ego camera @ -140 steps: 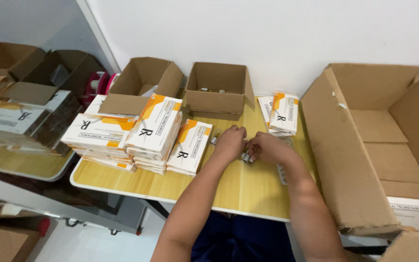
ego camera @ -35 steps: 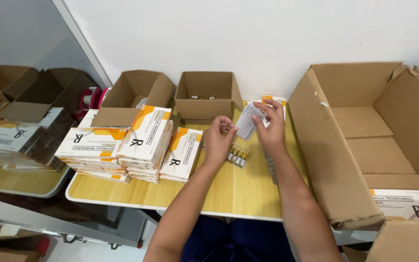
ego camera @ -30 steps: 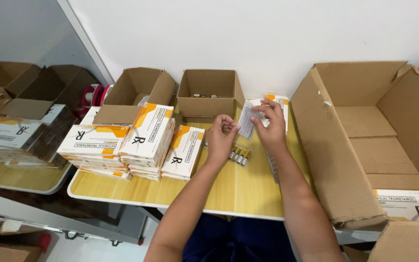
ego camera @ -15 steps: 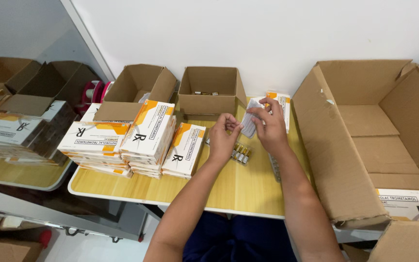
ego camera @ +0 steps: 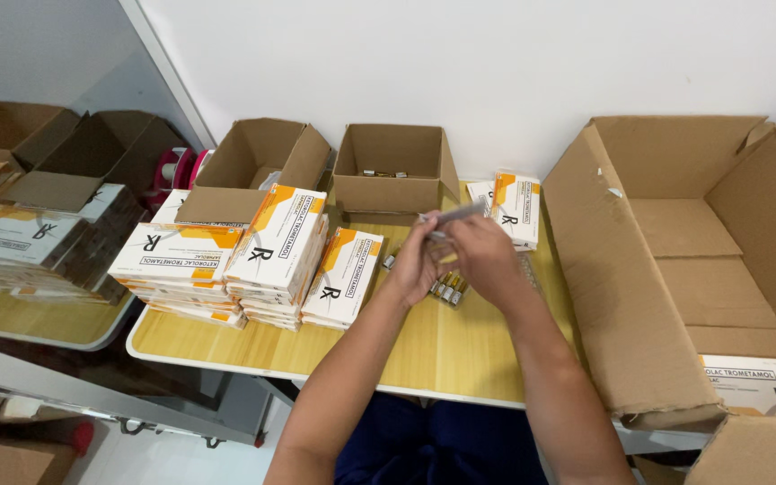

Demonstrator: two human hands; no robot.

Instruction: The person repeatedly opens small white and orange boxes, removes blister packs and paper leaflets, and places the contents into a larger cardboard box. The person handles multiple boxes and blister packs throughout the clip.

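The tray (ego camera: 454,216), raised a second ago, has been lowered and levelled; it is clamped in both grips, left hand (ego camera: 417,268) and right hand (ego camera: 487,260), above the vials (ego camera: 449,289).

The thin white sheet (ego camera: 456,214) between the hands was motion-blurred. The small glass ampoules (ego camera: 448,288) lay partly hidden beneath them. The large brown cardboard box (ego camera: 702,269) ran off the right edge.

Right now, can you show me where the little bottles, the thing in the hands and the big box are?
small vials (ego camera: 449,289), head view, on the row's middle.
flat grey strip (ego camera: 460,214), head view, on its middle.
big cardboard box (ego camera: 675,229), head view, on its inner wall.
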